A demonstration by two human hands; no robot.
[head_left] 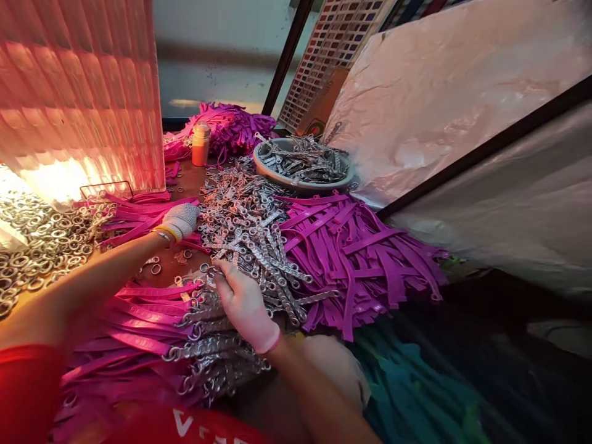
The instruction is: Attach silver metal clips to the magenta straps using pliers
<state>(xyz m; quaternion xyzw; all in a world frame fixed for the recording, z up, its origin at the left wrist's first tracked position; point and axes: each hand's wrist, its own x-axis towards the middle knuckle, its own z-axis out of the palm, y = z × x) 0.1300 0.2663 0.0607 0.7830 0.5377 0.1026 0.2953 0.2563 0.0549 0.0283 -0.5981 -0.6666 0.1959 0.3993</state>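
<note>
Left hand [181, 220] curled, grabbing straps [134, 216]; right hand [245, 305] flat, narrow, on chains [250, 228]. Risk: chains tangle, dragging the heap off the table [178, 262].

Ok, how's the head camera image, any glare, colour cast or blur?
Head view: the lit panel at upper left glares white at its base and tints the ring pile orange; bottom right is dark and smeared; the edges bow, tilting the metal bowl.

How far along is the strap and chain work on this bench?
Looks done: straps with chains attached lie stacked nearest the person. In hand: the right hand rests on the chain pile; the left hand reaches to pink straps. Left: a heap of purple straps, a bowl of chains and loose rings.
</note>
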